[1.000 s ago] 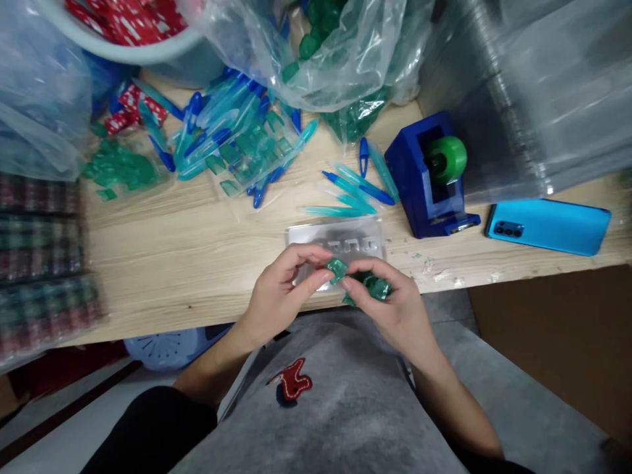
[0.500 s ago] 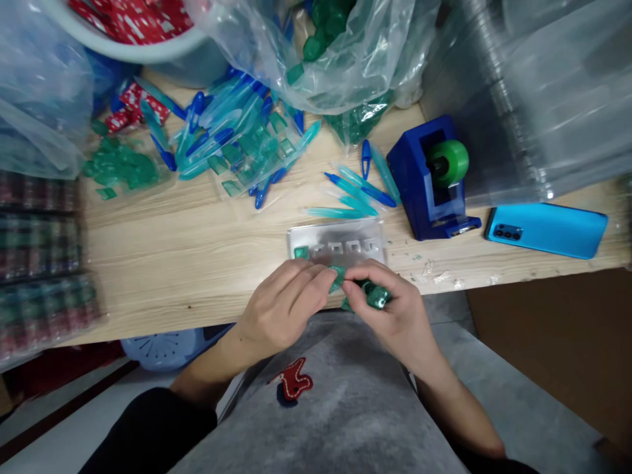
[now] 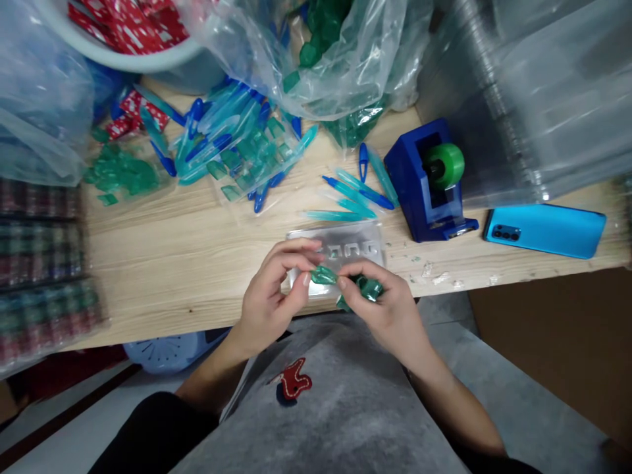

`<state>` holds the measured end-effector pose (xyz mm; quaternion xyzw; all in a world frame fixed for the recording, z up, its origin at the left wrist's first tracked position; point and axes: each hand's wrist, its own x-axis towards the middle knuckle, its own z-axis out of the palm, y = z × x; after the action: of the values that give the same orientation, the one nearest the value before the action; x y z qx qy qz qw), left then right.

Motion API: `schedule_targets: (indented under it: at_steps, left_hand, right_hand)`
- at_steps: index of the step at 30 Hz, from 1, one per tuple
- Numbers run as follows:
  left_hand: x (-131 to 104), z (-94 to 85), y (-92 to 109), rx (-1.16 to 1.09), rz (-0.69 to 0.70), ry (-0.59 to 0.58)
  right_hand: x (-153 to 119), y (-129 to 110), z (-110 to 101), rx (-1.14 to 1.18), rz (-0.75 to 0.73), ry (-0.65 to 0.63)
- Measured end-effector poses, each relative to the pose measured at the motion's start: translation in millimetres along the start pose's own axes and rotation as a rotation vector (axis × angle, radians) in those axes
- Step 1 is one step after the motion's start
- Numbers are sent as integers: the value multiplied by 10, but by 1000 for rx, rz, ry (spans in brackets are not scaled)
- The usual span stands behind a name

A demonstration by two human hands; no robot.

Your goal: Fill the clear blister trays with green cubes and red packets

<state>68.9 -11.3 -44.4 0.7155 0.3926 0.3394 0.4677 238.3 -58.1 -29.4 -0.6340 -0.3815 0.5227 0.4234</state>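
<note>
My left hand (image 3: pixel 274 293) pinches one end of a small shiny green plastic piece (image 3: pixel 324 275) between thumb and forefinger, its other fingers lifted. The thumb and forefinger of my right hand (image 3: pixel 388 306) grip the piece's other end. More green pieces (image 3: pixel 369 288) are tucked in the curled fingers of my right hand. Under and behind both hands lies a clear plastic tray (image 3: pixel 345 232) with a row of small square hollows. A tiny green piece shows in one hollow; my left hand hides the tray's left part.
Behind the tray lie teal and blue pen-shaped pieces (image 3: pixel 340 214). A blue tape dispenser (image 3: pixel 412 191) and blue phone (image 3: pixel 548 230) are at the right. Green pieces (image 3: pixel 123 171), a plastic bag (image 3: pixel 355 72) and a tub (image 3: pixel 148 62) fill the back; stacked packs (image 3: pixel 44 263) stand left.
My left hand has shifted left and turned, its fingers spreading. The green piece now shows stretched between both hands, slightly further left. My right hand has moved slightly left.
</note>
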Motion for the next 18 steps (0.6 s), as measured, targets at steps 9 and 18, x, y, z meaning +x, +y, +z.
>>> schedule_targets:
  at_steps: [9,18]
  left_hand:
    - [266,-240,-164,870,523,-214]
    - [281,-130,-199,624,424,-336]
  right_hand:
    - [-9,80,-196,-59,54,139]
    - [-23,100,-227,-14,48,144]
